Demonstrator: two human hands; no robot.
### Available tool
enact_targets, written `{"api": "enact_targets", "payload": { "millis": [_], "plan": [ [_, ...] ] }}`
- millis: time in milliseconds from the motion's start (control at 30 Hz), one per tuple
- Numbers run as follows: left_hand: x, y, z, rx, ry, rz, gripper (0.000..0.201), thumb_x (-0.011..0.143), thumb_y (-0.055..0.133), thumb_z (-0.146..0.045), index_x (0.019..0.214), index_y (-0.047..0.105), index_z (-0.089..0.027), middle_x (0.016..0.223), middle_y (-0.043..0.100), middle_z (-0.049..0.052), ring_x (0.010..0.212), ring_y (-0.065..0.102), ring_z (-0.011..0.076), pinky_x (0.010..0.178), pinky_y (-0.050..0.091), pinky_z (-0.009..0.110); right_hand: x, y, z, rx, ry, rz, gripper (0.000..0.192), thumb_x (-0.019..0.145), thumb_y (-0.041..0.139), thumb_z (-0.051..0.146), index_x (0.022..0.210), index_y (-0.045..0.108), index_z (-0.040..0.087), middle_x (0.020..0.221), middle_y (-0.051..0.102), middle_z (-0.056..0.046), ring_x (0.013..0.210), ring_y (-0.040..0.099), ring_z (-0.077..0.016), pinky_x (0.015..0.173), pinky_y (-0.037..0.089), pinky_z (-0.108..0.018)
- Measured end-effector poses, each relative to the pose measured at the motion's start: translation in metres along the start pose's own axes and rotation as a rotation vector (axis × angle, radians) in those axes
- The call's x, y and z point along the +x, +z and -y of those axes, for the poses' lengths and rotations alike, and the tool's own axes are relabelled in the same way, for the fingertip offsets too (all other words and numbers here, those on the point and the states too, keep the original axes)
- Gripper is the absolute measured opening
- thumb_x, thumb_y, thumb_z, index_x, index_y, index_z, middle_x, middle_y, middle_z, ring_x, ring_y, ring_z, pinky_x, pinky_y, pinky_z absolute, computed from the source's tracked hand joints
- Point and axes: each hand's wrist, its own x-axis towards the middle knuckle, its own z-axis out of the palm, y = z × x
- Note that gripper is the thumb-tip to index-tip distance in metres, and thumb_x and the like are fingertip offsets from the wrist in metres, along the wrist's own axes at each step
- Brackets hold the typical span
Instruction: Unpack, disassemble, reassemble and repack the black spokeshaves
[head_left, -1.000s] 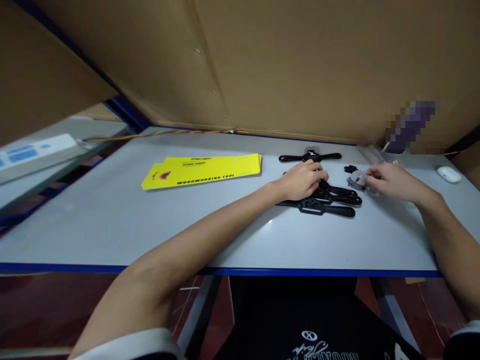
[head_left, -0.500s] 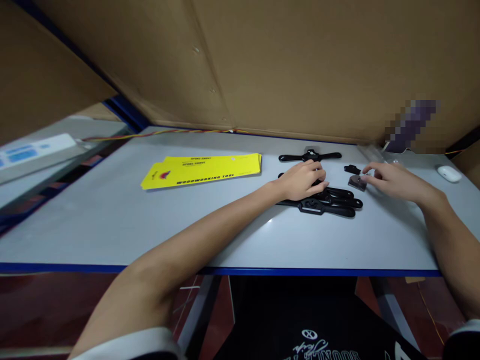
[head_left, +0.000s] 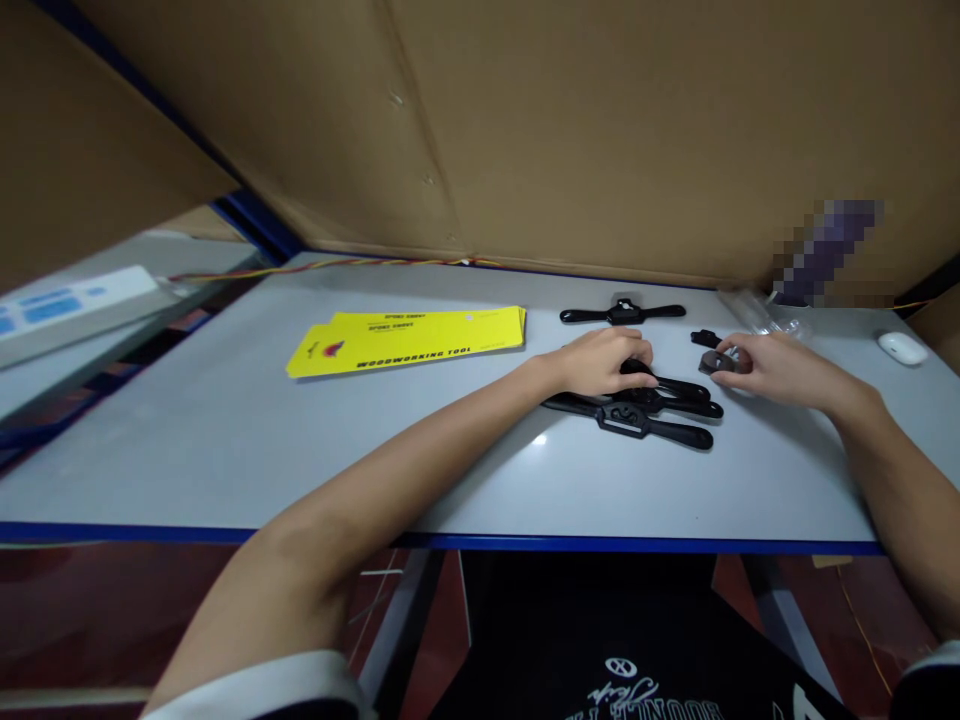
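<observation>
Several black spokeshave bodies [head_left: 630, 418] lie in an overlapping group on the table. My left hand [head_left: 604, 362] is closed over the topmost spokeshave [head_left: 675, 385], covering its middle and left handle. To the right, my right hand [head_left: 765, 368] pinches grey metal blades [head_left: 714, 362] between thumb and fingers; how many there are cannot be made out. Just behind the blades lies a small black cap piece [head_left: 703, 338]. Another black spokeshave [head_left: 622, 312] rests alone farther back, beyond my left hand.
Yellow printed cards [head_left: 405, 342] lie stacked left of my hands on the grey table [head_left: 450, 460]. Clear plastic wrapping [head_left: 757, 312] sits behind my right hand. A white earphone case [head_left: 902, 348] is at the far right. A cardboard wall [head_left: 562, 130] rises behind.
My right fingers have closed around the blades, which now look tilted. Under my left hand, the topmost spokeshave has shifted slightly and its handle angle has changed.
</observation>
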Motion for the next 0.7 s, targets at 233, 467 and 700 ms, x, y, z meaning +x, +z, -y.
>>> {"api": "enact_targets", "payload": {
  "millis": [233, 467, 700],
  "plan": [
    [-0.001, -0.004, 0.001, -0.067, 0.001, 0.026, 0.034, 0.099, 0.065, -0.043, 0.114, 0.077, -0.015, 0.112, 0.077, 0.013, 0.101, 0.070, 0.0262, 0.092, 0.054, 0.040, -0.002, -0.007, 0.017, -0.039, 0.078, -0.032, 0.034, 0.093, 0.070, 0.050, 0.113, 0.077, 0.024, 0.071, 0.071, -0.001, 0.062, 0.062, -0.0218, 0.063, 0.041, -0.036],
    [0.005, -0.008, 0.004, -0.169, -0.102, 0.004, 0.048, 0.109, 0.044, -0.051, 0.106, 0.078, -0.017, 0.097, 0.077, 0.009, 0.088, 0.070, 0.0230, 0.084, 0.054, 0.037, -0.012, 0.015, 0.063, 0.011, -0.363, -0.157, 0.031, 0.106, 0.060, 0.045, 0.123, 0.073, 0.022, 0.108, 0.075, -0.013, 0.092, 0.069, -0.0295, 0.082, 0.053, -0.043],
    [0.006, -0.017, 0.007, -0.085, -0.162, -0.227, 0.044, 0.113, 0.040, -0.044, 0.117, 0.075, -0.017, 0.120, 0.077, 0.013, 0.116, 0.070, 0.0276, 0.109, 0.054, 0.046, -0.010, 0.035, 0.077, -0.015, -0.462, -0.149, 0.030, 0.112, 0.052, 0.043, 0.119, 0.071, 0.022, 0.123, 0.073, -0.018, 0.109, 0.067, -0.0349, 0.098, 0.054, -0.054]
  ]
}}
